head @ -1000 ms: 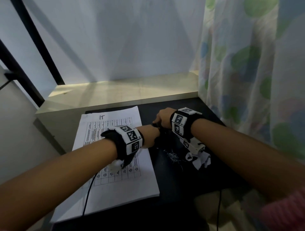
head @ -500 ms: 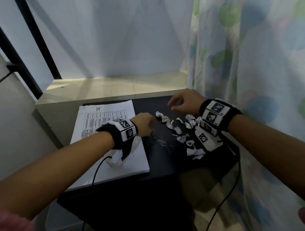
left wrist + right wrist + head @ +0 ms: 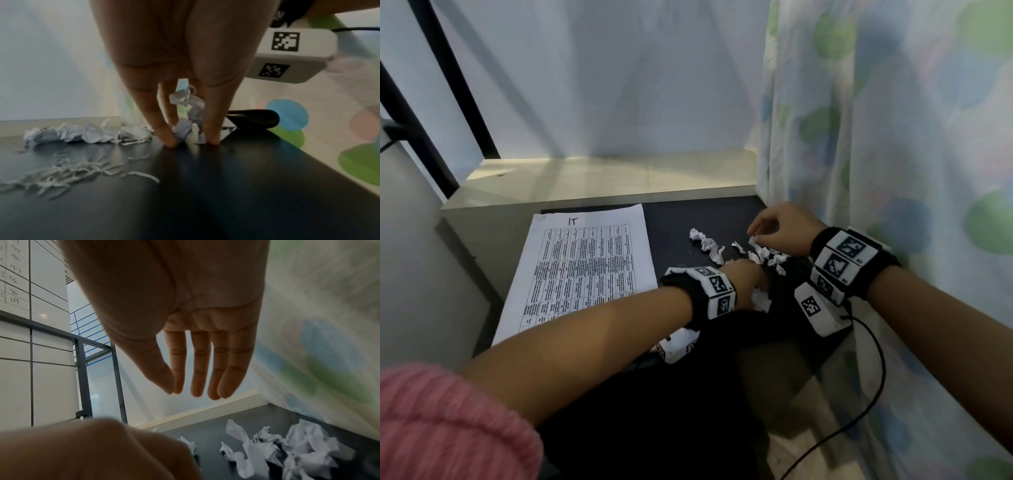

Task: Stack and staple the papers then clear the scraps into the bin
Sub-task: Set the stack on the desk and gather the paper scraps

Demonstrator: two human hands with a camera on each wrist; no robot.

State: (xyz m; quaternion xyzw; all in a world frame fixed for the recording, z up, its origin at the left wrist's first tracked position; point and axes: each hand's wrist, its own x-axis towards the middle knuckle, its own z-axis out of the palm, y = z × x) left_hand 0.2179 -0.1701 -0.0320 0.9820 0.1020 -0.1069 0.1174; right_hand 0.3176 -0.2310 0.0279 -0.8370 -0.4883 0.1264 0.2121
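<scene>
**Fingers gather the paper bits**

Fingertips (image 3: 170, 142) of the left hand (image 3: 744, 282) press down on the black table (image 3: 688, 219), pinching a crumpled scrap (image 3: 185, 129), likely to pick it up. Right hand (image 3: 780, 228) hangs above the other scraps (image 3: 710, 246), fingers straight, holding nothing. Nearby lie the stacked papers (image 3: 582, 267). No bin shows.
</scene>
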